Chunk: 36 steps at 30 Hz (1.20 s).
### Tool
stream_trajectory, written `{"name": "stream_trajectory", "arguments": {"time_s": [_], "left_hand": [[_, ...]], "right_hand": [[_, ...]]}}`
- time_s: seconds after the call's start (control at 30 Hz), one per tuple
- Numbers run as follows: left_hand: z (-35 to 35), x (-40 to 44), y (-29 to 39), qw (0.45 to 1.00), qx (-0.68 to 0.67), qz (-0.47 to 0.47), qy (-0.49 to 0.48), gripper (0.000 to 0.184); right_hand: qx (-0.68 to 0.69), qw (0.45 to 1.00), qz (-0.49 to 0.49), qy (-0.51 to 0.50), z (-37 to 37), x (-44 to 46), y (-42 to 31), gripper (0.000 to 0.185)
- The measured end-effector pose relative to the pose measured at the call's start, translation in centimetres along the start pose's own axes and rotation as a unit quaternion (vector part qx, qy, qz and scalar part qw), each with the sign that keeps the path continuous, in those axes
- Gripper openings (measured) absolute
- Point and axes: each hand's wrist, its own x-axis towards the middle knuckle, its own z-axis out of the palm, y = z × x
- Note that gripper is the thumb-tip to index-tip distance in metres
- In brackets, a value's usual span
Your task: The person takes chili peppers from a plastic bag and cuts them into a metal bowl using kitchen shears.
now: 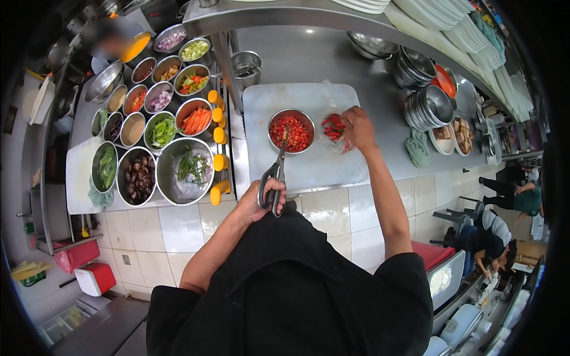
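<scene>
chopped red chillies (pixel 300 136) heaped in round steel bowl (pixel 292 112); cutting looks mostly done.
whole red chillies (pixel 333 126) left uncut at bowl's three o'clock. left hand (pixel 264 200) clamped around black-handled metal scissors (pixel 281 167), blades towards twelve; right hand (pixel 360 129) at clear plastic bag (pixel 346 145), pinch: can't tell.

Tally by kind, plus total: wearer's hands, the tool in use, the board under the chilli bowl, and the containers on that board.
Hands: 2 (left hand, right hand)
Scissors: 1, in the left hand
Cutting board: 1
Metal bowl of chopped red chillies: 1
Clear plastic bag with red chillies, by the right hand: 1
Total: 6
</scene>
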Motion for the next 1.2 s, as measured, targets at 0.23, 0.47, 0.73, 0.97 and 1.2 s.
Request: {"name": "stream_trajectory", "arguments": {"time_s": [0.23,0.47,0.73,0.97,1.2], "left_hand": [[-0.2,0.0,0.0,1.000,0.022,-0.007,-0.004,0.024],[-0.2,0.3,0.3,1.000,0.018,-0.011,-0.007,0.024],[-0.2,0.8,0.7,0.999,0.005,-0.024,-0.024,0.026],[-0.5,1.0,0.7,0.999,0.009,-0.032,-0.020,0.028],[-0.3,0.9,0.8,0.999,0.018,-0.033,-0.011,0.024]], "right_hand": [[0.277,0.938,0.160,0.133,-0.7,-3.0,-1.7,0.007],[0.229,0.929,0.258,0.134,2.3,-9.0,-1.3,0.008],[0.158,0.932,0.306,0.112,2.4,-9.9,-3.2,0.016],[0.101,0.922,0.351,0.126,3.2,-10.3,-3.1,0.018],[0.064,0.903,0.417,0.078,2.5,-10.0,-4.4,0.016]]}}
